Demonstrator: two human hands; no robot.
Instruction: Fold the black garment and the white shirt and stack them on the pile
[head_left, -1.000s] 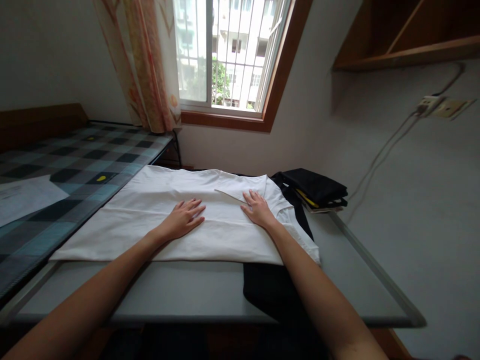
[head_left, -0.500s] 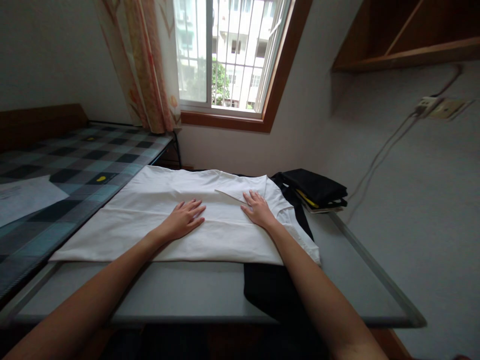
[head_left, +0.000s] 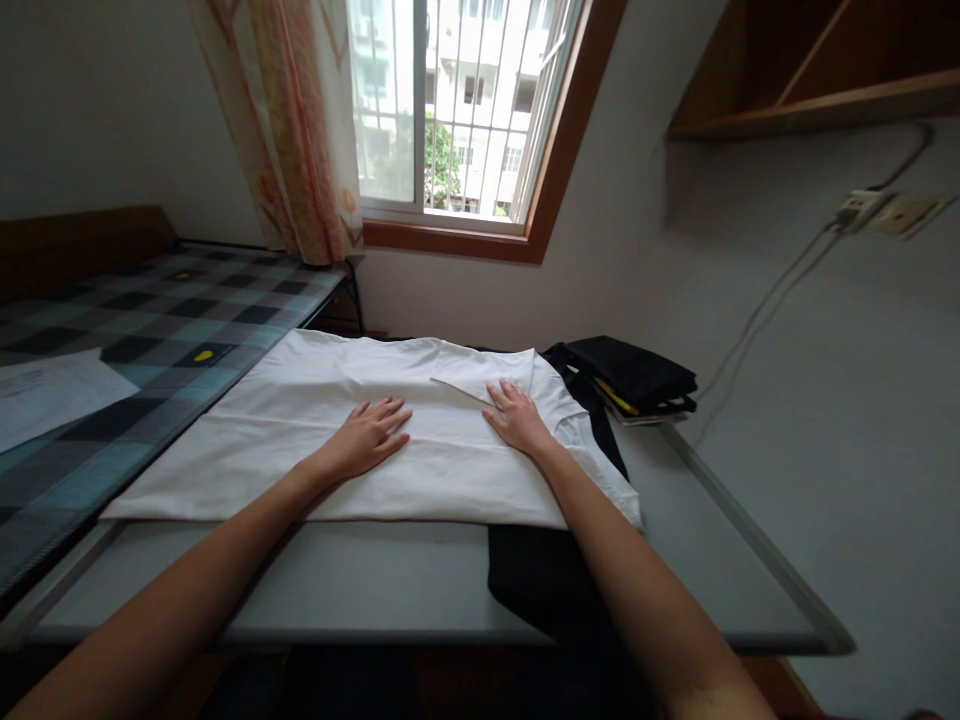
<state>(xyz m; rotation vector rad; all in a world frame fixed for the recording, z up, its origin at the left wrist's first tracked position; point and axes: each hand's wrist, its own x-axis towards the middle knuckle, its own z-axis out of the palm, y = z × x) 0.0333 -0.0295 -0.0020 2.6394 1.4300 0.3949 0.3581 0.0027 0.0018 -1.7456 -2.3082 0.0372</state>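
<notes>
A white shirt lies spread across a light-topped table, with a few creases in its cloth. On the middle of the shirt my left hand rests flat, fingers stretched out. Farther right, my right hand lies flat on the cloth beside the edge of a folded-over part, its fingers somewhat spread. Neither hand grips anything. Dark fabric shows from under the shirt and hangs over the table's front edge, partly hidden by my right forearm.
A black bag sits at the table's back right corner. To the left is a bed with a checked mattress and a sheet of paper. A curtain hangs beside the barred window. Cables run down the right wall.
</notes>
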